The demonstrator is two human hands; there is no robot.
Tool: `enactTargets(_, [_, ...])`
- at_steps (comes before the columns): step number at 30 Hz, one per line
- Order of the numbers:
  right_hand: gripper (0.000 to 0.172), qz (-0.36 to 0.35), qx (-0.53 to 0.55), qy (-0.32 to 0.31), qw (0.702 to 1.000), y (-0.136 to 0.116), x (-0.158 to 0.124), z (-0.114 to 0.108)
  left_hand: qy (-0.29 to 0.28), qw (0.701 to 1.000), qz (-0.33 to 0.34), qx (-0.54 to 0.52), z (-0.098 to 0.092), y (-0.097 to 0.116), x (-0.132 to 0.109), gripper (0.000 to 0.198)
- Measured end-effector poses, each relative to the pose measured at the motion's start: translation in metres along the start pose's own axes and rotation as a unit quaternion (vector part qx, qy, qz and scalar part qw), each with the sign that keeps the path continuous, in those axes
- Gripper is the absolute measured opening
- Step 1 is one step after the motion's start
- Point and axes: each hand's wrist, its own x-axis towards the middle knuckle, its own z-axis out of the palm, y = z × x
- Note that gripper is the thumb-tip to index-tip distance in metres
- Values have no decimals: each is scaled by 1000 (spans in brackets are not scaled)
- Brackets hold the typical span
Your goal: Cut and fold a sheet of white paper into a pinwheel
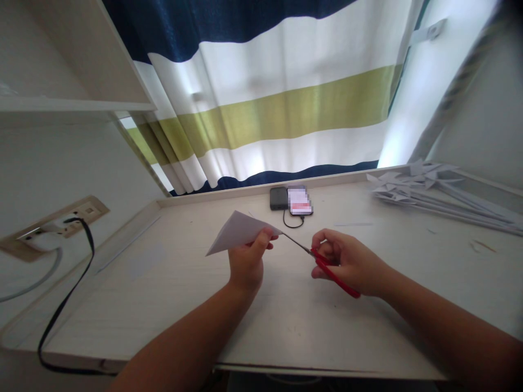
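Observation:
My left hand (249,258) pinches a folded white sheet of paper (237,233) between thumb and fingers, held up above the desk. The paper looks like a triangle, with a narrow corner pointing right. Red-handled scissors (337,279) are gripped in my right hand (347,258), fingers around the handles. Their thin metal blades reach left to the paper's narrow right corner, close to my left thumb. Whether the blades are parted cannot be made out.
The white desk (294,321) carries a black box (278,198) beside a phone (300,200) with a short cable. Folded paper pieces (425,185) are heaped at the back right. A black strap (61,310) hangs by the wall socket (57,223). A striped curtain (278,114) hangs behind.

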Motion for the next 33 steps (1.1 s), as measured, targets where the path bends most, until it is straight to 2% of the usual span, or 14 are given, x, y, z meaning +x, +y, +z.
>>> enactTargets(14, [42,1,-30,-5,1000,3,0,0,-6,1000,0,26,1,2,0,11])
enactTargets(33, [45,-7,-18,-11,1000,3,0,4,2,999,-8,47,0,1,-1,12])
